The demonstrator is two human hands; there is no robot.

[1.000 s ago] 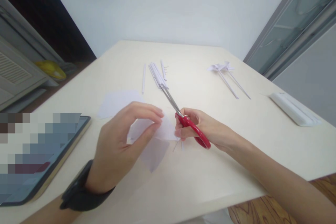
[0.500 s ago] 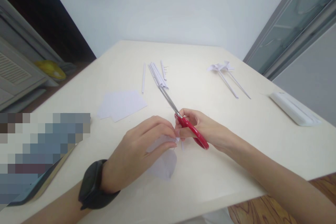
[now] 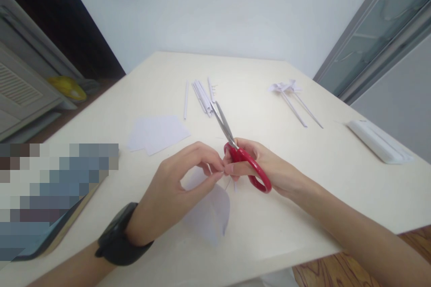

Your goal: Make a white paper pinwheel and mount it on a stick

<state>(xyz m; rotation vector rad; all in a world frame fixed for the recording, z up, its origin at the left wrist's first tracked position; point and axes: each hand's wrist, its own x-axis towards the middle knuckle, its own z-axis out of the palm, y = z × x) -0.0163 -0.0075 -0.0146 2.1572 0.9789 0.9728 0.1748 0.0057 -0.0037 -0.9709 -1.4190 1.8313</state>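
My right hand [image 3: 247,159] has red-handled scissors [image 3: 249,163] in it, blades a little apart and pointing away from me. Its thumb and fingertips also meet my left fingertips. My left hand [image 3: 182,188] pinches, thumb to forefinger, something tiny beside the right fingertips; what it is I cannot make out. Beneath the left hand is a white sheet of paper [image 3: 208,215] with a curled right edge, partly hidden by the fingers. A thin line and a narrow white strip [image 3: 235,185] show just below the right fingertips.
Rolled paper sticks [image 3: 203,97] lie together at the back, with a single stick [image 3: 186,101] to their left. Paper sheets [image 3: 158,132] are at left. Paper pinwheels [image 3: 284,87] rest back right, near a white packet [image 3: 379,141]. A blurred-out object [image 3: 57,202] occupies the left edge.
The scissor blades have parted slightly. My left fingers have moved off the paper into a pinch at the right fingertips, and the paper beneath shows more, lower down.
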